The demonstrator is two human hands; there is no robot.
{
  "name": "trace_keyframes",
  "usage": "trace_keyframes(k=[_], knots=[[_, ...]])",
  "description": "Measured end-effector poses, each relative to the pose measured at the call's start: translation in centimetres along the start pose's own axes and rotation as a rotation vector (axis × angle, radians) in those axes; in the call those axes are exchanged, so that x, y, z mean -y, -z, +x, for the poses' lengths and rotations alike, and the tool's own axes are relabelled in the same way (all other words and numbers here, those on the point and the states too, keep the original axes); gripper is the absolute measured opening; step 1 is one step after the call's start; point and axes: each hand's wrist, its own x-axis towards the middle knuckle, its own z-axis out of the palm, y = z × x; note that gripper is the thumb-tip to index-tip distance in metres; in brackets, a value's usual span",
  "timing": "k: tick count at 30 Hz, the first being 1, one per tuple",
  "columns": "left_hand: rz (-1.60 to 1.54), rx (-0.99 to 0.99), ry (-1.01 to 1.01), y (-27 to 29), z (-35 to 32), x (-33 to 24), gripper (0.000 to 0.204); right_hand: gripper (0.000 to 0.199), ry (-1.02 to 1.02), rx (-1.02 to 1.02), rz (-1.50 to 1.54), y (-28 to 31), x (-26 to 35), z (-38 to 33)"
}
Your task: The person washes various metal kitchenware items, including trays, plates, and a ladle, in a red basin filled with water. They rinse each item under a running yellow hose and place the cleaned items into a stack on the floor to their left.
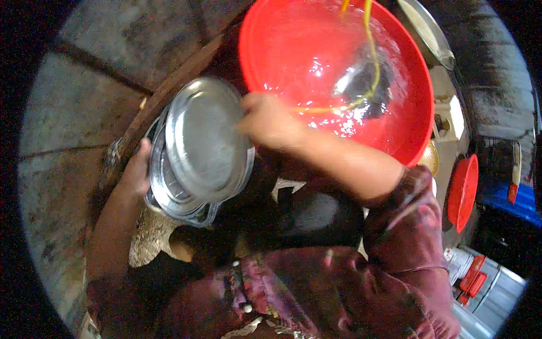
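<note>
My left hand [138, 168] grips the outer side of a small stack of shiny steel dishes [169, 195], held tilted to the left of the tub. On top of that stack lies a round, flat steel plate [206, 141]. My right hand [268, 121], a little blurred, has its fingers curled at the plate's right rim. A large red tub [282, 51] of water is just beyond it. Inside the tub, a shiny metal vessel [370, 82] sits partly under water, and a yellow hose [374, 51] runs in.
A wooden beam [164, 93] borders the stone slab floor [84, 107] on the left. To the right are a smaller red basin [463, 192], a large metal pan [426, 28] and a knife-like tool with a pale handle [516, 169]. A red-latched metal box [480, 282] is at lower right.
</note>
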Motion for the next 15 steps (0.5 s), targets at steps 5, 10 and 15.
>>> trace_keyframes(k=[5, 10, 15], knots=[[0.498, -0.022, -0.131, 0.4, -1.0, -0.1, 0.046, 0.025, -0.244, 0.559, 0.542, -6.0, -0.5, 0.6], [1.131, -0.288, -0.382, -1.2, -1.3, 0.9, 0.037, 0.024, 0.098, 0.569, 0.124, -2.2, -1.5, 1.3], [1.446, -0.431, -0.385, -2.5, -1.2, 0.9, 0.044, 0.022, 0.024, -0.594, 0.161, 5.4, -14.6, 5.7]])
